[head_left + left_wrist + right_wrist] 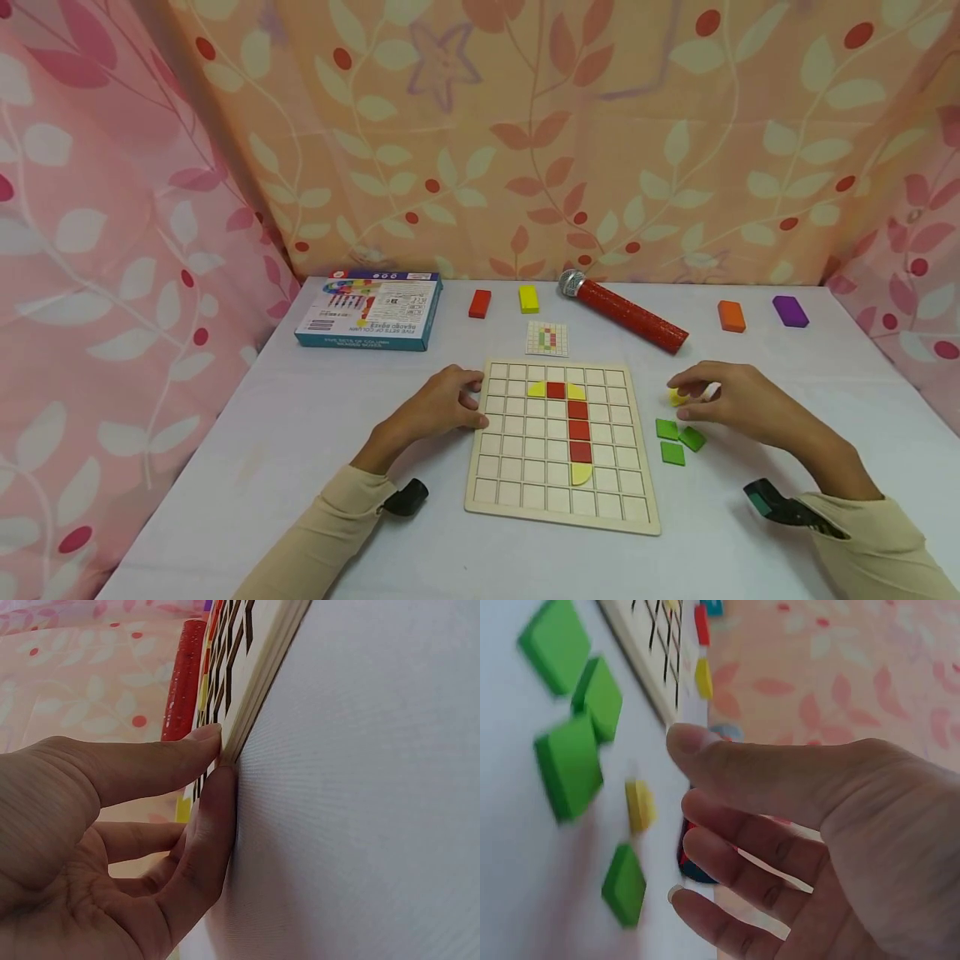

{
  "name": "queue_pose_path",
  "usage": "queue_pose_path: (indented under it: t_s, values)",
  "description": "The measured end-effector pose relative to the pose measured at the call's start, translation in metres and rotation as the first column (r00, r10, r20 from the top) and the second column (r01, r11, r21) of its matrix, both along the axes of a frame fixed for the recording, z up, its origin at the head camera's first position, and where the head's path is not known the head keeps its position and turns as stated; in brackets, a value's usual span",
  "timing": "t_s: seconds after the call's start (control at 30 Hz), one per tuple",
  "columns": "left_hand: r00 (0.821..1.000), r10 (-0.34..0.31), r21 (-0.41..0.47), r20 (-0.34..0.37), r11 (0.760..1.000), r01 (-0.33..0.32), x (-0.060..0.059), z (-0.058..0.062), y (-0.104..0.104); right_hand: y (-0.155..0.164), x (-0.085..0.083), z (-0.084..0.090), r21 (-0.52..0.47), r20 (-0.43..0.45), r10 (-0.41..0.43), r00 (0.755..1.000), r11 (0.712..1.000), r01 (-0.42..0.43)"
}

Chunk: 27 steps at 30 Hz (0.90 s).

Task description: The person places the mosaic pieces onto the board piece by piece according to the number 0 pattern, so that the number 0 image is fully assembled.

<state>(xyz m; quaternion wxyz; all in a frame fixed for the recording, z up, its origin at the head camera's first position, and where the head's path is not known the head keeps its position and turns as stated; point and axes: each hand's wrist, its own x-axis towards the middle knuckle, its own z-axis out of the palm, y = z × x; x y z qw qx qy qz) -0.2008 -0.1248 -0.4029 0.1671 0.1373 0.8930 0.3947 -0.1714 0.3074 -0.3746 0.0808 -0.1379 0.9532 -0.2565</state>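
Observation:
The wooden grid board (525, 497) lies flat on the table, with several red square tiles (579, 430) and yellow curved tiles (581, 474) set in its cells. At the board's left edge, my left hand (442, 400) holds the rim between thumb and fingers; the left wrist view shows the fingertips against the edge (259, 682). My right hand (738, 404) hovers right of the board, thumb and fingers apart, over a loose yellow tile (639, 806). That tile is on the table, apart from the fingertips. Several green tiles (672, 453) lie beside it.
A small pattern card (547, 339) sits behind the board. Farther back are a teal-sided box (367, 312), a red block (480, 304), a yellow block (528, 299), a red glittery microphone (626, 314), an orange block (731, 317) and a purple block (791, 312).

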Motion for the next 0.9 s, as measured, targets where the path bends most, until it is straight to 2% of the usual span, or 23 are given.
queue_pose_path:
  t_s: [0.13, 0.43, 0.7, 0.9]
  values:
    - [1.0, 0.002, 0.0, 0.004, 1.0, -0.002, 0.0, 0.0, 0.0, 0.023, -0.004, -0.004, 0.047, 0.018, -0.055, 0.998, 0.997, 0.054]
    - [1.0, 0.01, 0.005, 0.003, 1.0, -0.01, 0.0, 0.0, 0.0, 0.046, -0.008, -0.012, 0.069, 0.096, -0.076, 0.992, 0.995, 0.07]
    - [1.0, 0.004, 0.003, 0.003, 1.0, -0.004, 0.001, 0.0, 0.0, 0.042, -0.007, -0.011, 0.075, 0.098, -0.071, 0.993, 0.995, 0.063]
    - [1.0, 0.005, -0.003, 0.004, 1.0, -0.005, 0.002, 0.001, 0.001, 0.017, -0.001, -0.006, 0.018, 0.06, -0.032, 0.998, 0.999, 0.031]
